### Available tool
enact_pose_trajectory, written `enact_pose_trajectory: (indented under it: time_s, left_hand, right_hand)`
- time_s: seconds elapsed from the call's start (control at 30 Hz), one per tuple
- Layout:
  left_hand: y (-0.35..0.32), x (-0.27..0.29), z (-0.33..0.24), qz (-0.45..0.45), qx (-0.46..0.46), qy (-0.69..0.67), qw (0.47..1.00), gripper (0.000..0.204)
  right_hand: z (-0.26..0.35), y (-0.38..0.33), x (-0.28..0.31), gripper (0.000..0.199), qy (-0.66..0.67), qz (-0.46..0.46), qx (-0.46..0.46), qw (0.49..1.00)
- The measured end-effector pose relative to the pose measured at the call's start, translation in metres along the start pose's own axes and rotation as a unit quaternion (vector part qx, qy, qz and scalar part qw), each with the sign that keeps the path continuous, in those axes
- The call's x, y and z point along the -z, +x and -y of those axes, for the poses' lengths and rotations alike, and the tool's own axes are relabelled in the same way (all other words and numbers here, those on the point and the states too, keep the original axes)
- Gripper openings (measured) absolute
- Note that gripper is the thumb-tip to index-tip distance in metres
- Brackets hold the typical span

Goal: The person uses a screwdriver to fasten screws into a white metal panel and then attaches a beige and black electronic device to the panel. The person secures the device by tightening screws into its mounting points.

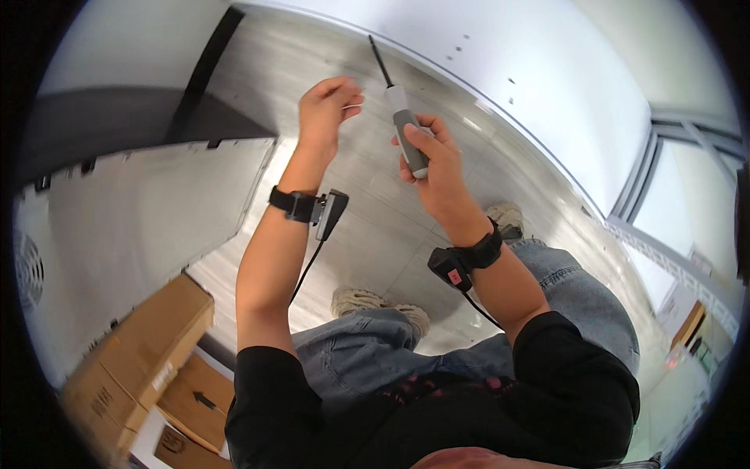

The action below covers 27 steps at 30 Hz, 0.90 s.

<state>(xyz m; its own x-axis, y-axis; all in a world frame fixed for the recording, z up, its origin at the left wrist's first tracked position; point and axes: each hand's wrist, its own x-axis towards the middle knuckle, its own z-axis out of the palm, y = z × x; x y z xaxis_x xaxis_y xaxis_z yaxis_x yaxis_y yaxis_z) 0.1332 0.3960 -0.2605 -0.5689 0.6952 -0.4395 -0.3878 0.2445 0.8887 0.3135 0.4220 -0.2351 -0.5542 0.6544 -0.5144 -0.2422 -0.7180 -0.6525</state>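
Cardboard boxes (148,352) nearby – right hand (437,160) grips screwdriver (402,117) (upright).

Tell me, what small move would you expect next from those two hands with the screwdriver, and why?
Probably the left hand brings the small pale piece pinched in its fingertips to the screwdriver tip. The right hand grips the grey handle with the dark shaft pointing up and away, its tip free and touching nothing, and the two hands are raised close together above the tiled floor.
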Motion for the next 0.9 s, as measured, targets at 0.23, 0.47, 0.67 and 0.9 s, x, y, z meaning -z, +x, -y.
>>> enact_pose_trajectory:
  time_s: [0.23,0.47,0.67,0.9]
  left_hand:
    - [0.039,-0.162,0.047,0.179,-0.232,0.306,0.906,0.022]
    - [0.073,-0.23,0.093,0.194,-0.428,0.419,0.777,0.024]
    - [0.089,-0.237,0.104,0.166,-0.438,0.47,0.748,0.01]
    - [0.076,-0.183,0.087,0.093,-0.423,0.339,0.836,0.011]
  right_hand:
    - [0.026,0.0,0.085,0.023,0.045,-0.146,0.136,0.979]
    - [0.033,-0.008,0.128,0.018,0.067,-0.228,0.18,0.955]
    - [0.03,-0.01,0.132,0.016,0.04,-0.234,0.177,0.955]
    - [0.011,-0.008,0.101,0.021,-0.058,-0.188,0.178,0.964]
